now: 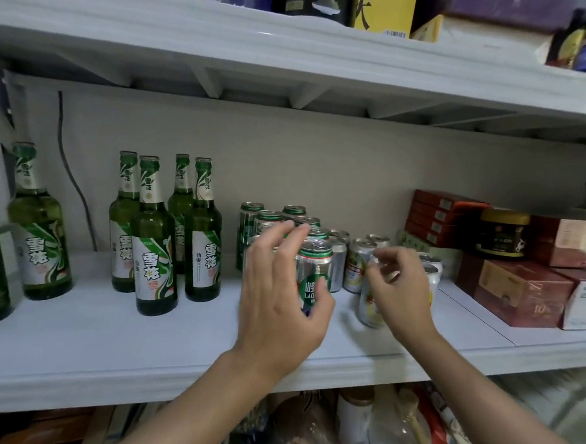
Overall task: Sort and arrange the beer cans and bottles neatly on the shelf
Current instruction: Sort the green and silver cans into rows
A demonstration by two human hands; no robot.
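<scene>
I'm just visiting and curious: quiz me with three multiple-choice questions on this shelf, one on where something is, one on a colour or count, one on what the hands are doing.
1. Where do the green glass bottles stand relative to the cans?
A. to their left
B. to their right
C. on the shelf above

2. What colour are the stacked cartons at the right?
A. blue
B. red-brown
C. white

3. What is the left hand doing?
A. gripping a bottle neck
B. resting flat on the shelf
C. fingers spread by the front can

Answers: 1 A, bottles fill the shelf's left part. 2 B, their faces are red-brown. 3 C, straight fingers fan out beside that can; the right hand curls at another can.
</scene>
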